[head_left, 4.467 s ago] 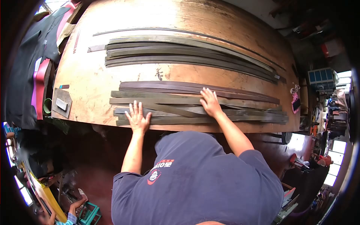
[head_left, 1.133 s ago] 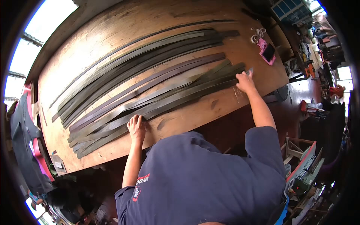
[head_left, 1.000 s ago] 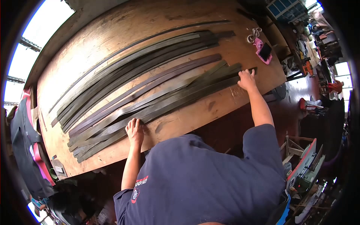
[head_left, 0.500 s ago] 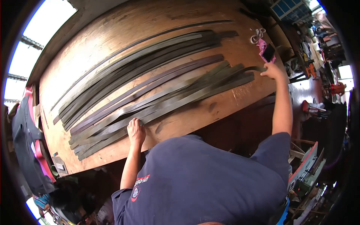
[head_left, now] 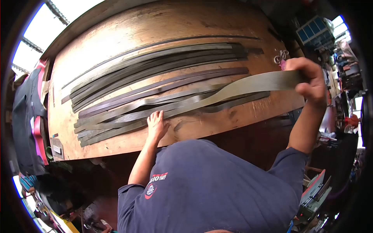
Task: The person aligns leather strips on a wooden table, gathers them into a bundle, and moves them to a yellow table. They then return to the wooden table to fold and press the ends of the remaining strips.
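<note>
The big wooden table [head_left: 217,118] carries everything in long rows, laid roughly left to right. Toward its far edge lies a thick bundle of dark strips [head_left: 163,64]; nearer the person come two purplish-brown strips [head_left: 217,72], and closest to the near edge a looser, crossing spread of green-grey strips [head_left: 105,134]. Out of that near spread rises one olive strip [head_left: 248,84], and everything hangs on how it lies: its long axis runs along the near edge, low among the others on the left, then lifting and turning its broad face up as it nears the right edge.

The right hand [head_left: 311,79] has the lifted end, closed around it between thumb and fingers, well above the table by the right edge. The left hand [head_left: 157,126] sits well apart from it, about midway along the near edge, fingertips on the near border of the strips and thumb spread away; I can't tell whether they press on the olive strip itself or a neighbour. So the strip stretches between the hands and on past the left one, its free end at the right hand.

Just beyond the right fingers, partly covered, is a small pale loop [head_left: 277,59].
</note>
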A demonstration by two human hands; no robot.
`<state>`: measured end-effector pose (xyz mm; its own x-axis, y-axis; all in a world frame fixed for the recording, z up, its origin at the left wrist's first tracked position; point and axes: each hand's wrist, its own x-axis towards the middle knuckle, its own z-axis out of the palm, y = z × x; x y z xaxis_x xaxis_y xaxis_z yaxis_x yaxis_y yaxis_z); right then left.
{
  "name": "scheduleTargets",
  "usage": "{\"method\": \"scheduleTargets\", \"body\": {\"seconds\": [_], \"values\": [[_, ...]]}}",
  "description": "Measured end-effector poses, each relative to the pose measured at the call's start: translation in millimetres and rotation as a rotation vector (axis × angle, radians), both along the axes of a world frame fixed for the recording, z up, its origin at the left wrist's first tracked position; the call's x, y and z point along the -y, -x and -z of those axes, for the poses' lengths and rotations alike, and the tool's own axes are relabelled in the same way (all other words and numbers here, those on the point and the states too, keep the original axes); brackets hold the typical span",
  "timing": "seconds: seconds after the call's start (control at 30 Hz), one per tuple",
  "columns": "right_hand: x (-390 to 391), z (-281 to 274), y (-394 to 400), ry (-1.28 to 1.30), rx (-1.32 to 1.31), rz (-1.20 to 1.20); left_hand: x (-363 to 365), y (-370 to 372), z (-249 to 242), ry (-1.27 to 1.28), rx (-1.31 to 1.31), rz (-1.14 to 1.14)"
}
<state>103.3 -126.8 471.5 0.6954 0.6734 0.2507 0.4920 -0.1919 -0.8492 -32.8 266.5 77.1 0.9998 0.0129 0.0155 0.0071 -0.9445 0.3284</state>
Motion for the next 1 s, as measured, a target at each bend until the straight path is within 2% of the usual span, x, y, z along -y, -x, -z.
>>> {"method": "scheduleTargets", "body": {"seconds": [0.03, 0.1, 0.17, 0.2, 0.23, 0.27, 0.3, 0.37, 0.43, 0.5, 0.57, 0.63, 0.7, 0.77, 0.83, 1.0], "values": [[-20.7, 1.1, 10.4, 0.079, -0.126, 0.036, 7.6, 1.2, -15.9, -0.021, 0.016, 0.008], [-70.0, 8.1, 23.3, 0.19, -0.098, -0.087, 25.4, -7.4, -66.5, 0.178, 0.082, 0.078], [-118.3, 25.1, 35.5, 0.229, -0.046, -0.196, 44.0, -17.1, -118.5, 0.883, 0.075, 0.179], [-141.6, 39.9, 41.1, 0.207, 0.058, -0.225, 50.5, -20.5, -140.9, 1.042, 0.106, 0.233], [-162.6, 52.2, 47.7, 0.2, 0.021, -0.229, 53.1, -22.2, -159.8, 1.196, 0.136, 0.288], [-181.0, 70.1, 50.4, 0.114, -0.027, -0.25, 51.9, -21.3, -173.0, 1.154, 0.15, 0.197], [-190.2, 79.4, 50.2, 0.125, -0.065, -0.274, 52.4, -28.3, -166.9, 1.032, 0.38, 0.115], [-190.9, 100.0, 48.5, -0.177, -0.208, -0.265, 26.8, -30.1, -160.9, 1.235, 0.18, 0.0], [-163.8, 137.0, 31.9, -0.247, -0.118, 0.046, 1.7, -31.5, -138.8, 1.505, 0.161, -0.079], [-108.8, 194.1, 8.8, 0.174, 0.097, 0.384, -19.7, -24.8, -125.5, 1.642, 0.154, -0.155], [-34.5, 307.1, -6.3, 0.491, 0.213, 0.61, -34.3, -17.0, -117.4, 1.681, 0.153, -0.215], [7.1, 365.6, 11.1, 0.855, 0.097, 0.722, -42.9, -7.8, -122.5, 1.71, 0.102, -0.276], [27.5, 398.4, 18.5, 0.889, -0.03, 0.821, -49.7, -0.2, -127.5, 1.718, 0.121, -0.308], [44.1, 418.8, 9.1, 0.879, -0.058, 0.816, -58.7, 6.7, -128.1, 1.668, 0.146, -0.262], [55.6, 432.9, -4.2, 0.874, -0.016, 0.886, -66.9, 13.9, -120.7, 1.709, 0.183, -0.263], [90.1, 446.2, -29.0, 0.972, 0.084, 0.852, -82.3, 36.1, -115.8, 1.68, 0.256, -0.429]]}}
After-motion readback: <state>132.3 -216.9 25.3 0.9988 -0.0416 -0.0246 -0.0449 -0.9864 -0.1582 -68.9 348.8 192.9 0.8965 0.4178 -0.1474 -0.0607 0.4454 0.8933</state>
